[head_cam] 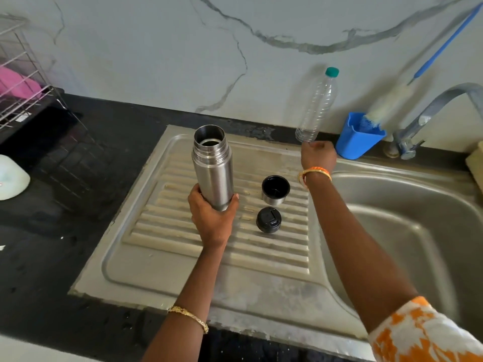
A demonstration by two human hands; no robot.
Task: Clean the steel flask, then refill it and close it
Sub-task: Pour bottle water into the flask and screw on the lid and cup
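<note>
My left hand (213, 218) grips the lower end of the steel flask (213, 165) and holds it upright, mouth open, over the ribbed drainboard (183, 257). The flask's steel cup lid (275, 189) stands mouth up on the drainboard to the right. Its black stopper (269, 220) lies just in front of the cup. My right hand (317, 154) is at the base of a clear plastic bottle (317, 105) with a green cap, which tilts against the wall. The fingers are curled, and whether they hold the bottle is unclear.
A blue holder (358, 139) with a bottle brush (392, 100) stands beside the tap (431, 111). The sink basin (405, 231) lies to the right. A wire rack (23, 100) with a pink cloth and a white lid (10, 178) sit on the black counter at left.
</note>
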